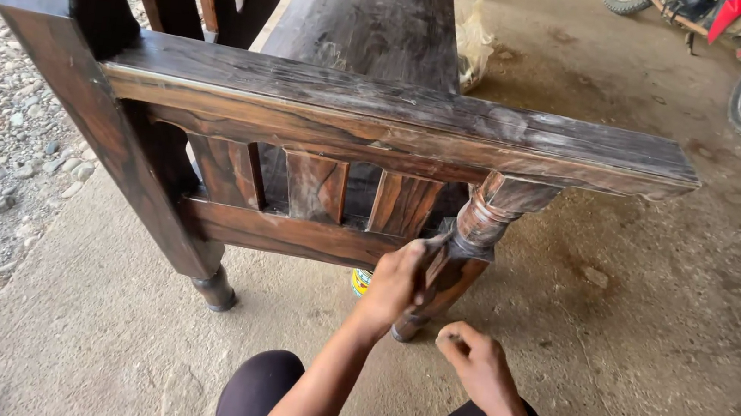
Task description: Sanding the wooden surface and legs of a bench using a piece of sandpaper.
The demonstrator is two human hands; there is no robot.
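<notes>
Just ahead of your knees, the chair's front leg (452, 268) runs up and away from you, tilted right toward the armrest (400, 114). Your left hand (394, 283) is closed around the leg's lower part, so it is the nearer one. Your right hand (476, 359) hangs apart, just right of the foot, fingers curled; whether it holds anything you cannot tell. A small can (361, 280) peeks out behind your left hand.
</notes>
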